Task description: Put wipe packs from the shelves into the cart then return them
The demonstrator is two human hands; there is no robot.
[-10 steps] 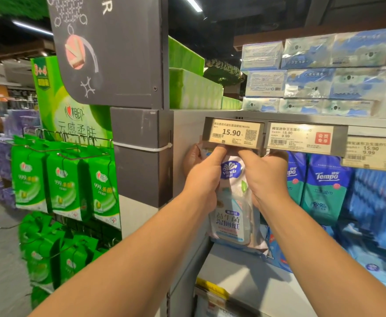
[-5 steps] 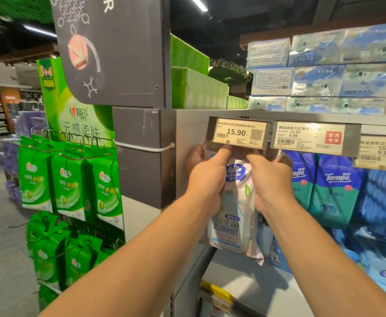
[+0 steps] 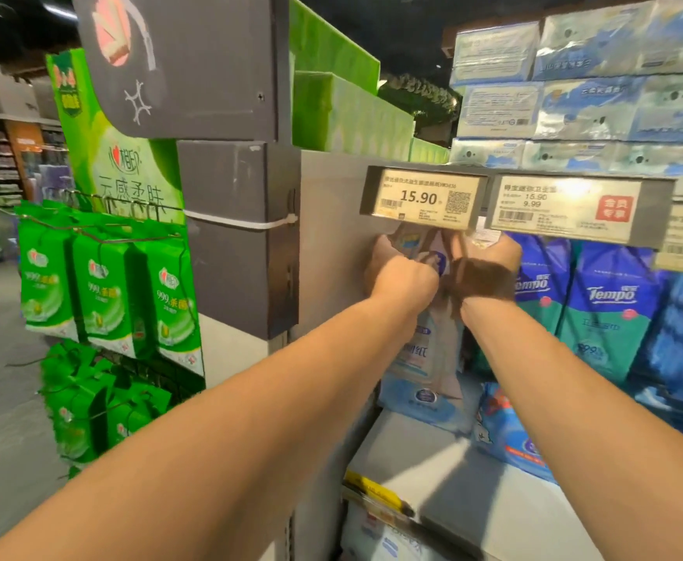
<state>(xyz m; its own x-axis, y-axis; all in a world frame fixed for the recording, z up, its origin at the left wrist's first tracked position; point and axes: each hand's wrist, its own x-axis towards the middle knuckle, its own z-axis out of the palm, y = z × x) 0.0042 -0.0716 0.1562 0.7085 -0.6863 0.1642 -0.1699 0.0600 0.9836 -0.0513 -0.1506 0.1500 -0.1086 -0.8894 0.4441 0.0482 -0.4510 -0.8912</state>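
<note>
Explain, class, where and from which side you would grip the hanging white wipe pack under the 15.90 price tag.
Grip the wipe pack at its top edge, coming from the front just below the price tag. It hangs flat and upright, so the top controls it, probably. The left hand and right hand already hold there.

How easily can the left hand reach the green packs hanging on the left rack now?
Probably not at once: the left hand grips the top of the white wipe pack with the right hand. Nothing blocks the green packs.
</note>
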